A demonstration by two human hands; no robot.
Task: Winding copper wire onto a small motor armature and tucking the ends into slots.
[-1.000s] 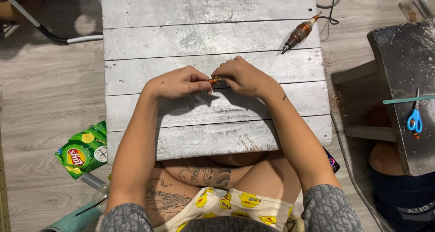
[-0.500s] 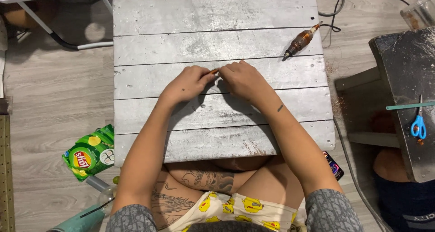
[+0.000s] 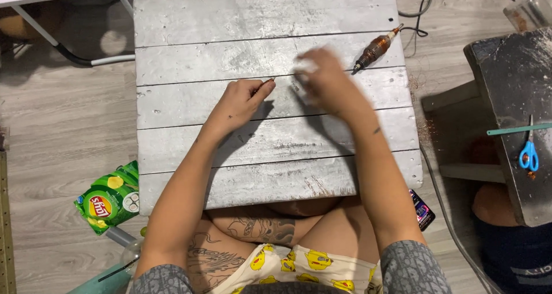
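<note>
Fingers of your left hand (image 3: 240,100) were curled together, thumb and forefinger pinching a small dark piece (image 3: 268,82) at their tips, with the hand resting on the grey plank table (image 3: 190,18) near its middle. That tiny piece sat just above the seam between two boards, too small to tell what it was. Your right hand (image 3: 322,78) was blurred, so you could not tell whether its fingers were spread or closed; it hovered over the table a little to the right of the left hand and apart from it, with nothing clearly in its grasp. Just beyond its fingertips, toward the far right corner of the table, lay a brown handheld rotary tool (image 3: 375,48), tilted with its tip pointing down toward your hand and its cord (image 3: 418,12) trailing off the table's edge onto the floor. You sat cross-legged with your knees tucked under the near edge. On the wooden floor to your left lay a green snack bag (image 3: 109,199). To your right stood a dark, dusty workbench (image 3: 506,70), and on it rested blue-handled scissors (image 3: 529,153) beside a thin teal stick (image 3: 517,129).
</note>
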